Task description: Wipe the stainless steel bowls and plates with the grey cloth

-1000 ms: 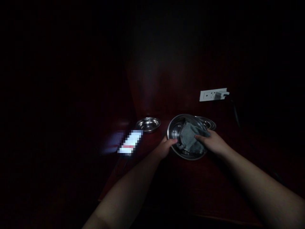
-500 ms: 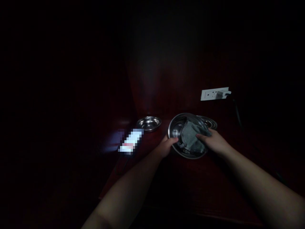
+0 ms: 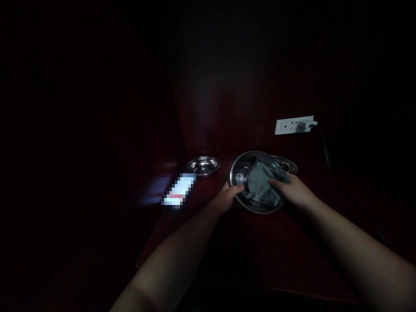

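A shiny steel bowl [image 3: 242, 173] is tilted toward me on a dark red wooden table [image 3: 260, 251]. My left hand [image 3: 227, 197] grips its near left rim, thumb over the edge. Inside the bowl lies a grey cloth [image 3: 260, 188], and my right hand [image 3: 294, 193] is closed on that cloth against the bowl's right side. The room is very dark.
A smaller steel bowl [image 3: 204, 165] sits to the left. Another steel dish [image 3: 287, 164] peeks out behind the tilted bowl. A lit phone screen [image 3: 178, 190] lies at the table's left. A white wall socket [image 3: 294, 125] with a plug and dark cable is at the back right.
The bowl, cloth and both hands have stayed nearly in place; my right hand with the cloth shifted slightly right. The view drifted a little.
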{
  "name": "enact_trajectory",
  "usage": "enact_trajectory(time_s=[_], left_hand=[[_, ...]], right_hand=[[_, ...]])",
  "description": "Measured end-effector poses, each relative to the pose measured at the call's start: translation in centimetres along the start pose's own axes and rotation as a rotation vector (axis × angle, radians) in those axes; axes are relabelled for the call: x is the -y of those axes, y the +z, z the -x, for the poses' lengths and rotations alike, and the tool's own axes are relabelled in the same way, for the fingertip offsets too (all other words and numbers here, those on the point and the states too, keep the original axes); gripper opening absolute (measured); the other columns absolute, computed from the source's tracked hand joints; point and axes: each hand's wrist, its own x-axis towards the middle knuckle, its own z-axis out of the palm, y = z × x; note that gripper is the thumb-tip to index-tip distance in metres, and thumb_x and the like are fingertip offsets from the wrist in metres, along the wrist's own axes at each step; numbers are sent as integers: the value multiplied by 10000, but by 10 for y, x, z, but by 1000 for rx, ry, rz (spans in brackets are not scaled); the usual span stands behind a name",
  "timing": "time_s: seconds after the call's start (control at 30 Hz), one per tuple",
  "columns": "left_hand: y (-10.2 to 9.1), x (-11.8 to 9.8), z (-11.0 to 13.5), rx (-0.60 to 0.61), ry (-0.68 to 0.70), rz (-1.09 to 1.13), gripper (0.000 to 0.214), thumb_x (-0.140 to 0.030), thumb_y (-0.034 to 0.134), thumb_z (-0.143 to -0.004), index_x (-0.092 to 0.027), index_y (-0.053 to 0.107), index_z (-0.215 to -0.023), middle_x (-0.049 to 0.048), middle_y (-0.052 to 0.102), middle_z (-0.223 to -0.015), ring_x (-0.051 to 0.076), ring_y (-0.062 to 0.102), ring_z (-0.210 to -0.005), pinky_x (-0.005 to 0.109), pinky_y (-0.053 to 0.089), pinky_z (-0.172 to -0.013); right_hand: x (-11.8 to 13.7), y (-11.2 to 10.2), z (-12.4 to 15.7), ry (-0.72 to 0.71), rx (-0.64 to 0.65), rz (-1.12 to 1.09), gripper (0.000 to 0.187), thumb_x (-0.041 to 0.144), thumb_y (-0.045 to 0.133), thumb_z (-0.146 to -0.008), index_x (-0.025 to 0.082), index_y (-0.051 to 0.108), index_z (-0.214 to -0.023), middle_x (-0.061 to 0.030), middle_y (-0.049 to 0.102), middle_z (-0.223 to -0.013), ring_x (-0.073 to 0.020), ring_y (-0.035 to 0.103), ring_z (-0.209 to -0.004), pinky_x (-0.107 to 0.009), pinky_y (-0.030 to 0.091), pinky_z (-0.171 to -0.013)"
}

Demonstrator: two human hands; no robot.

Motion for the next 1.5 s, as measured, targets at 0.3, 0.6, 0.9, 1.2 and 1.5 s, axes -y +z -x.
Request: enact_trajectory(time_s=[0.3,0.6,0.9,1.2,1.5], left_hand=[[-5,5,-4,-24,-19,40,455,-306,658,-593,-142,580,-1010,62,659,-879,226,595,-843,382,420,-818],[-6,5,-6,-62,-29,53,478,-304,656,-593,-141,568,-1034,77,661,-902,243,598,-865,400,417,-836],[-7,7,-9,-42,-1,69,512,-314,632,-607,-144,549,-1083,79,663,-913,258,597,-909,422,409,-865],[-13,12,-12,-74,26,80,501,-324,620,-627,-145,558,-1091,76,670,-924,248,604,-896,413,421,-853],[-14,12,-15,-97,68,94,486,-322,613,-646,-137,564,-1093,78,663,-977,237,599,-927,406,397,-898]], right_hand=[[-1,-2,-2,7,50,-95,263,256,636,-671,201,597,-924,-37,690,-881,-194,653,-767,-300,524,-691],[-1,-3,-2,25,82,-162,264,263,638,-671,205,602,-926,-29,692,-858,-199,655,-771,-325,520,-732],[5,-1,2,18,87,-181,245,279,612,-702,190,593,-930,-44,694,-892,-189,657,-772,-311,526,-710],[2,-4,0,5,101,-200,295,334,638,-701,167,613,-943,-57,695,-861,-192,655,-754,-308,527,-701],[10,-5,4,-10,49,-259,302,352,662,-683,165,600,-911,-60,676,-781,-181,640,-631,-304,543,-561]])
